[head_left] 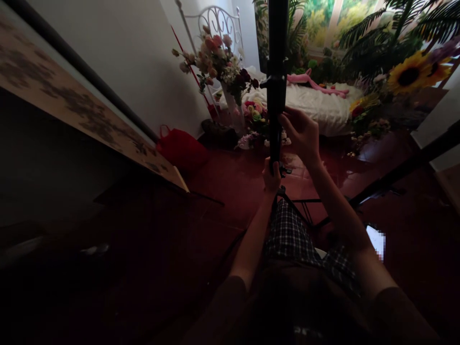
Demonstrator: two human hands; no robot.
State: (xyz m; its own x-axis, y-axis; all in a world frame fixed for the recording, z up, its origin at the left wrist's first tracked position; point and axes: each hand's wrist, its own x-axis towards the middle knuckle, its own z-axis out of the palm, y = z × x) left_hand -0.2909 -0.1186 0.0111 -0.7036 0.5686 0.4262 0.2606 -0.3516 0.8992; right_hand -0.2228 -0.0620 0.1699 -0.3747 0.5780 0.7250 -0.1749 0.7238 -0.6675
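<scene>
The red floor (230, 184) bears one red bag (182, 149). Left hand (272, 178) clasps one black pole (277, 33); right hand (304, 132) touches it, grip unclear.

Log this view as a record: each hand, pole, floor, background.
Left hand: wrapped around the black tubular pole, low down
Right hand: fingertips at the pole, above the left hand
Pole: roughly upright in view
Floor: dark red, with a soft red bag
Background: pale bedding, large yellow sunflowers
</scene>
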